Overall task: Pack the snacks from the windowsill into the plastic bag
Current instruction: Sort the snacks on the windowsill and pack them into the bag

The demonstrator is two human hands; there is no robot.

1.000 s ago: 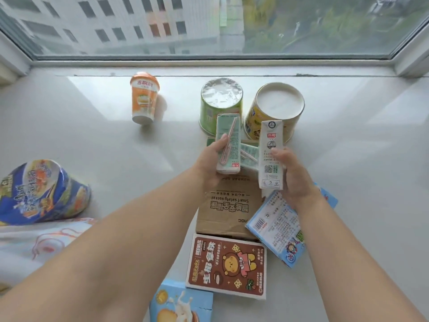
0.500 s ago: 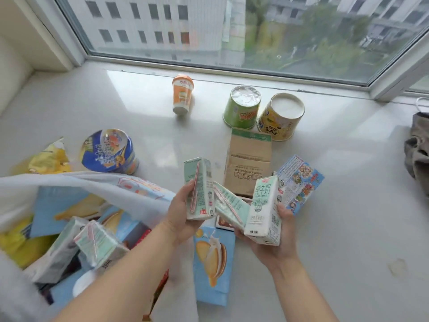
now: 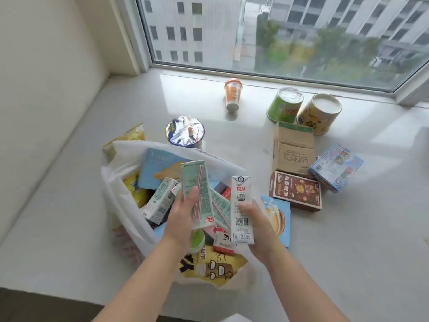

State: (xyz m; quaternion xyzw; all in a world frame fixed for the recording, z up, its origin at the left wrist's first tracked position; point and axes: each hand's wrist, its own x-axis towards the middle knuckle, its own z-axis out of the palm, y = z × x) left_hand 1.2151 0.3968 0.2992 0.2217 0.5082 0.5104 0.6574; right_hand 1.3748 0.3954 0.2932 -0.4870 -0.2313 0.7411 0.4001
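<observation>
You had both hands right over the open mouth of the plastic bag (image 3: 120, 182), and each one was loaded. Your left hand (image 3: 183, 212) gripped a pale green milk carton (image 3: 196, 194) with its straw taped to the face, fingers curled round the lower half; a second green carton (image 3: 220, 209) was wedged between the hands, and which hand carried it I could not tell. Your right hand (image 3: 257, 224) clutched the white milk carton (image 3: 241, 208), thumb across its front, carton upright. All three hung above the bag, not yet inside it. Down in the bag there were already cartons (image 3: 160, 201), a blue biscuit pack (image 3: 160, 168) and yellow snack bags (image 3: 209, 266). So by my reading this was the drop-off step: cartons delivered to the bag, release still to come. The next move called for lowering them into the gap among what was packed and letting the fingers go, flat rather than on end so they settled. Plenty was left beyond the bag: a blue-lidded tub (image 3: 184, 131) touching its far rim, an orange cup (image 3: 232, 94), a green tub (image 3: 285, 104) and a yellow tub (image 3: 319, 113) further back near the window, and to the right of the bag a cardboard box (image 3: 293, 149), a brown cookie box (image 3: 296, 190), a blue box (image 3: 336, 167) and a blue wafer pack (image 3: 277, 217) just beside its edge
</observation>
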